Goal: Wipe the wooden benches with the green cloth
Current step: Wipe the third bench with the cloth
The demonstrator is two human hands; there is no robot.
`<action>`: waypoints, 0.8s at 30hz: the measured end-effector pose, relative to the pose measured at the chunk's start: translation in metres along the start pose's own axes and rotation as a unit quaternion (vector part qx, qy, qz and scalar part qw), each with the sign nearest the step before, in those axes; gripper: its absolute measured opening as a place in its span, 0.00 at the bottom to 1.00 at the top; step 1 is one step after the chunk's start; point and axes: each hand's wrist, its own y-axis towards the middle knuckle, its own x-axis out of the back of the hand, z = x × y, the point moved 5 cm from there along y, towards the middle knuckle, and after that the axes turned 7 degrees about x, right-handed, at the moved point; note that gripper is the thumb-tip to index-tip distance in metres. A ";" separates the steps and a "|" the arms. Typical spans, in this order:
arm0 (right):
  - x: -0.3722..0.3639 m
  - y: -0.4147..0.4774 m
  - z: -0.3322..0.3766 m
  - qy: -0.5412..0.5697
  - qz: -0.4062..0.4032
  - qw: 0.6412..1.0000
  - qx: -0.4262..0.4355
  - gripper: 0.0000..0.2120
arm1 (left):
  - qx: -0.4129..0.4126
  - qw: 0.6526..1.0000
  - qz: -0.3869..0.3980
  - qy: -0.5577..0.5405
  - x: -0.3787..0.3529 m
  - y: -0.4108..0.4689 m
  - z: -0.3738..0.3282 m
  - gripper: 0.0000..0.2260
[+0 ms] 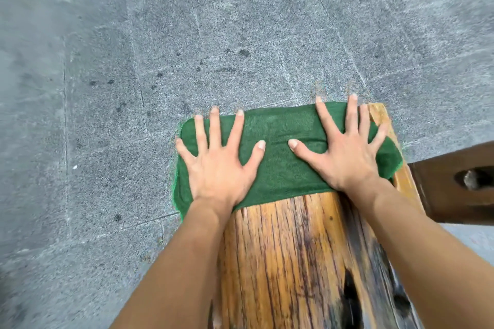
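Green cloth [283, 152] lies crosswise over the far end of the wooden bench [294, 262]. Left hand [219, 165] and right hand [347, 155] press flat on it, fingers spread. Unwiped plank runs lengthwise toward the person.

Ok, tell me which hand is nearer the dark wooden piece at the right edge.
Right. The right hand presses the green cloth on the bench side closest to the dark wooden piece; the left hand lies flat at the cloth's opposite end, farther away.

Single head-worn wide-angle view, looking steeply down and forward, close above bench [288, 262] end, stone paving [187, 35] beyond
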 end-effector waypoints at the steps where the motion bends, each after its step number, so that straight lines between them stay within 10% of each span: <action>1: -0.003 -0.015 0.000 0.001 0.010 1.000 0.002 0.48 | -0.009 1.000 0.005 0.002 -0.004 -0.013 0.004 0.34; 14: 0.011 -0.272 0.027 0.051 0.010 0.999 -0.010 0.35 | -0.028 0.996 0.034 -0.072 0.004 -0.227 0.055 0.27; 24: 0.042 -0.132 -0.008 0.117 -0.008 0.993 -0.031 0.07 | -0.032 0.991 0.012 -0.129 0.035 -0.075 0.079 0.23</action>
